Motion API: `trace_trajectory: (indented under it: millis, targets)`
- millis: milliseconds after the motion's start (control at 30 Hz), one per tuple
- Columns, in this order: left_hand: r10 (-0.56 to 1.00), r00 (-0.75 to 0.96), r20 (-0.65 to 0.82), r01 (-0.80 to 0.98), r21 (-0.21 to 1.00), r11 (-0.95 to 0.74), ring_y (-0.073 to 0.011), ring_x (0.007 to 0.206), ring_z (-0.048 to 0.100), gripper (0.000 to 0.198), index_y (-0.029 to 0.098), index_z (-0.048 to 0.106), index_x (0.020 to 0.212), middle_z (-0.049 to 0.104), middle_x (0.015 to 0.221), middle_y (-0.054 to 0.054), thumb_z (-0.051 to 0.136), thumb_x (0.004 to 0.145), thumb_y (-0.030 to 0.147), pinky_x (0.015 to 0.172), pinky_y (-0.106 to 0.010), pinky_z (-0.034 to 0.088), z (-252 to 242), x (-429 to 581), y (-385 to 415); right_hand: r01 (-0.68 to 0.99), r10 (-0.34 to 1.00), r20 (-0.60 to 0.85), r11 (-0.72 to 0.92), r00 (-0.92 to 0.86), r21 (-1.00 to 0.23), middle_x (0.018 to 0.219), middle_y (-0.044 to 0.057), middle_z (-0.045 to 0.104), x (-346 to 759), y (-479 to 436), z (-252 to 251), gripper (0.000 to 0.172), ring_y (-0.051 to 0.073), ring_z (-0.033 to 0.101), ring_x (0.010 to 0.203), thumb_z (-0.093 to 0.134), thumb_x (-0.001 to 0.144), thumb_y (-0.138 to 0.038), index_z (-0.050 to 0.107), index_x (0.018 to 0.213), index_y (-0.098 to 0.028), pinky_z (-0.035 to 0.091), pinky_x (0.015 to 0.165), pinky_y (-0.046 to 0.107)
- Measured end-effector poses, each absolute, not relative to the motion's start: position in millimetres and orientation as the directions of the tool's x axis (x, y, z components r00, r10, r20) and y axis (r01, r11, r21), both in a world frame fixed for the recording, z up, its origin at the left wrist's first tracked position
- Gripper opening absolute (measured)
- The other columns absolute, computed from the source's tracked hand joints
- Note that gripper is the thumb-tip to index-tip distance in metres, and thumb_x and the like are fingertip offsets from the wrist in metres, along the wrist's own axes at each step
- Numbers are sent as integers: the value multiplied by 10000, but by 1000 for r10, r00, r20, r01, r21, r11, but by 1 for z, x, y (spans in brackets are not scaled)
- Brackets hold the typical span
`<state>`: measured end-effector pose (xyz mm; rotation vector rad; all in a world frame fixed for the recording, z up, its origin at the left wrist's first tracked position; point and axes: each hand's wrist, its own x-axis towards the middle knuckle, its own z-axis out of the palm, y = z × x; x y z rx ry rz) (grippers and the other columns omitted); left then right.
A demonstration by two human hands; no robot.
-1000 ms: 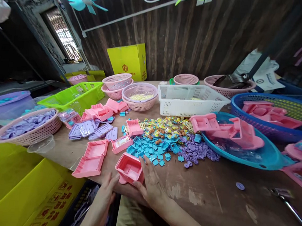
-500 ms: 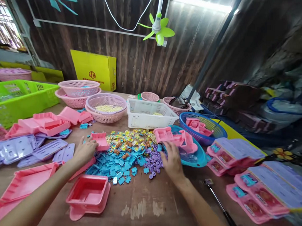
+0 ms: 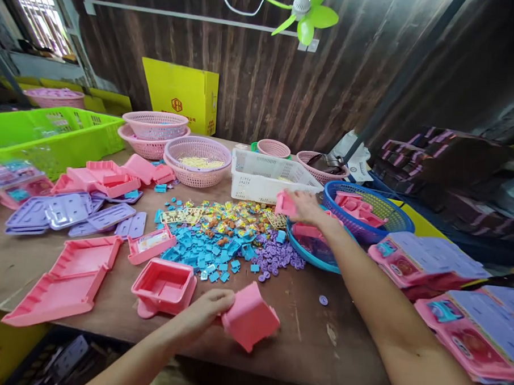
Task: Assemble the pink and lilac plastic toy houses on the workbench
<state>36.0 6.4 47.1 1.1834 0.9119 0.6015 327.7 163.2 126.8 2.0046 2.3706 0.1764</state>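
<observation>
1. Pink plastic filled my left hand (image 3: pixel 207 309): its fingers were clamped on the left edge of a pink shell (image 3: pixel 251 318), low in the middle of the frame, by the near edge of the table (image 3: pixel 306 331).
2. I could not tell whether the shell touched the wood or hung just above it.
3. The shell was tilted, one corner pointing up the frame toward the blue tiles (image 3: pixel 207 251) and its plain closed back facing me. It looked almost square, so I could not call a long axis with any confidence.
4. My right hand (image 3: pixel 306 207) was stretched out right of centre, over the far rim of the teal bowl (image 3: pixel 311 262), fingers curled round a small pink piece (image 3: pixel 285 204).
5. I judged this to be the gathering step: one part in each hand, well apart, nothing joined yet.
6. The next move, as I read it, called for bringing the small piece back toward the shell and turning the shell so its open side faced up.
7. An open pink tray (image 3: pixel 164 284) sat just left of my left hand, and purple discs (image 3: pixel 275 254) lay between the tiles and the bowl.
</observation>
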Motion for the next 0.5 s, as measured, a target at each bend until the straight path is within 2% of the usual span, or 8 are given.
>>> trace_trajectory:
  millis: [67, 133, 200, 233, 300, 367, 433, 500]
  targets:
    - [742, 532, -408, -18, 870, 492, -158, 647, 540, 286, 178, 594, 677, 558, 659, -4, 576, 718, 460, 627, -287, 482, 36, 36, 13, 981, 973, 187, 159, -137, -107, 1307, 208, 427, 318, 141, 137, 867, 377, 343, 1250, 616, 713, -358, 205, 1434, -109, 265, 1018, 529]
    - [712, 518, -474, -28, 822, 569, -170, 664, 549, 279, 181, 568, 709, 553, 668, 2, 570, 705, 460, 626, -308, 493, 29, 35, 21, 853, 968, 213, 222, -134, -472, 1306, 126, 452, 307, 106, 142, 802, 316, 345, 1262, 565, 757, -481, 226, 1429, -200, 282, 1034, 473]
    - [771, 441, -461, 62, 872, 486, -182, 668, 556, 291, 182, 536, 695, 546, 655, 2, 501, 749, 465, 625, -323, 496, 25, 33, 27, 617, 979, 3, 129, -202, -776, 1213, 70, 535, 297, 63, 135, 687, 271, 458, 1162, 509, 783, -562, 340, 1373, -254, 358, 985, 431]
    - [823, 387, -415, 156, 910, 385, -187, 682, 560, 299, 180, 531, 685, 549, 659, -4, 450, 786, 450, 649, -331, 496, 24, 33, 29, 516, 957, -152, -4, -245, -857, 1147, 59, 575, 292, 42, 127, 661, 259, 519, 1076, 520, 772, -582, 400, 1334, -256, 404, 934, 421]
    - [940, 255, -227, 428, 898, 100, -204, 752, 574, 304, 169, 568, 730, 589, 741, -38, 379, 843, 378, 734, -354, 488, 23, 36, 27, 337, 906, -357, -271, -226, -902, 1050, 55, 618, 287, 5, 101, 614, 240, 579, 945, 562, 741, -592, 503, 1235, -233, 453, 857, 404]
    - [985, 172, 8, 691, 712, -126, -233, 878, 580, 291, 151, 616, 912, 617, 916, -93, 382, 867, 319, 819, -381, 472, 25, 45, 19, 149, 897, -425, -407, -120, -901, 1032, 58, 634, 286, -19, 70, 556, 239, 591, 926, 568, 734, -592, 563, 1147, -221, 460, 850, 406]
    - [974, 192, 120, 826, 516, -227, -274, 1008, 560, 379, 132, 555, 1159, 588, 1094, -152, 452, 861, 342, 866, -414, 463, 29, 61, 7, 107, 937, -344, -349, 60, -931, 1074, 65, 623, 288, -31, 39, 496, 255, 559, 1024, 567, 726, -603, 618, 1036, -219, 413, 937, 419]
    - [958, 276, 76, 877, 389, -284, -347, 1121, 507, 626, 80, 456, 1296, 530, 1212, -231, 569, 795, 437, 929, -493, 417, 33, 81, -5, 216, 958, -198, -242, 206, -946, 1136, 84, 591, 292, -36, 15, 498, 272, 496, 1138, 555, 718, -639, 636, 972, -218, 326, 1032, 424]
